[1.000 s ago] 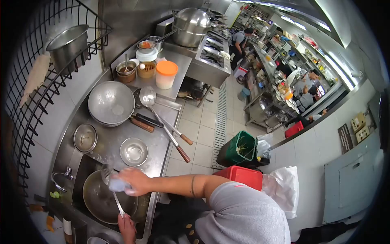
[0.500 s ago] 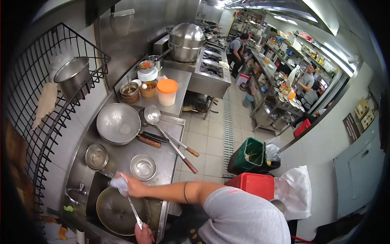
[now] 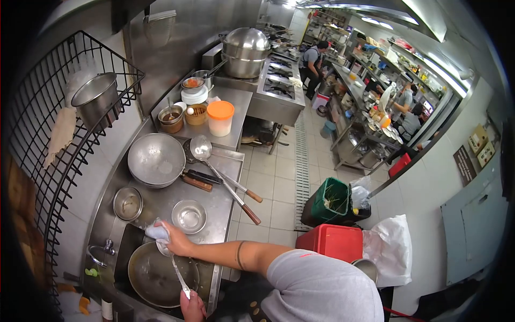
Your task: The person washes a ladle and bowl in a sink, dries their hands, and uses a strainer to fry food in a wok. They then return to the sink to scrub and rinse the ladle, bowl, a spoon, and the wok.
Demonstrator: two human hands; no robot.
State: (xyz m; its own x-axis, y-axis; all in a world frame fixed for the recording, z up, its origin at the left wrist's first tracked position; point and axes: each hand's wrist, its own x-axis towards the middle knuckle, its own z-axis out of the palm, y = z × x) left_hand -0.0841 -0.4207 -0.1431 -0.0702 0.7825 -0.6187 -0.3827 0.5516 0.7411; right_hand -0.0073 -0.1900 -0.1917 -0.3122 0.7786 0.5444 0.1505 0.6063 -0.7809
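Orange-lidded tub point(image 3: 220, 119) on steel counter point(image 3: 240, 109); red container point(image 3: 335, 244) beside white bag point(image 3: 389, 251).

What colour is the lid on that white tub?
The lid is orange; it shows in the head view.

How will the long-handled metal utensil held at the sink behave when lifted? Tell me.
The metal utensil is probably stiff, running straight out of the left hand. Its shiny surface may feel slippery, and, being slim, it could twist.
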